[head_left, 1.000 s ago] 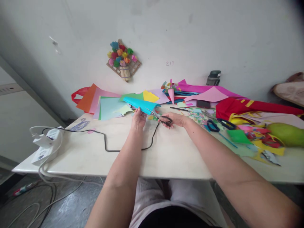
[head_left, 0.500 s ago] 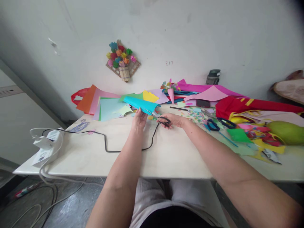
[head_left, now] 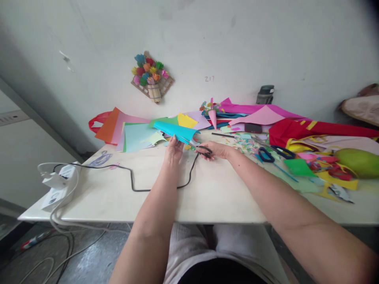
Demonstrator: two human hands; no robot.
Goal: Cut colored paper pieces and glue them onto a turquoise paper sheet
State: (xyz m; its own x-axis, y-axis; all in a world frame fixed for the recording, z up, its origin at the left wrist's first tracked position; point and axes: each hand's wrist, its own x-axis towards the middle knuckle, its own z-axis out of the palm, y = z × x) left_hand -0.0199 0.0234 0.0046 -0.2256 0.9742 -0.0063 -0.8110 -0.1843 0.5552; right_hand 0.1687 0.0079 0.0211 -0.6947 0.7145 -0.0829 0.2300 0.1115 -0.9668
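My left hand [head_left: 173,150] pinches the near edge of a folded bright blue sheet of paper [head_left: 173,130] and lifts it off the table. My right hand [head_left: 215,150] is closed round the black handles of a pair of scissors [head_left: 199,148]. The blades point left and meet the blue sheet's edge. Both hands sit at the far middle of the white table [head_left: 207,189]. A black cable [head_left: 133,179] runs across the table under the hands.
Coloured paper sheets [head_left: 134,132] lie stacked behind the left hand. Paper scraps, blue-handled scissors [head_left: 268,154], red cloth [head_left: 299,130] and a green fruit [head_left: 359,162] crowd the right side. A white power strip [head_left: 57,183] sits at the left corner. A paper flower decoration [head_left: 151,75] hangs on the wall.
Almost nothing differs. The hands keep the same grips, and the view has shifted slightly.
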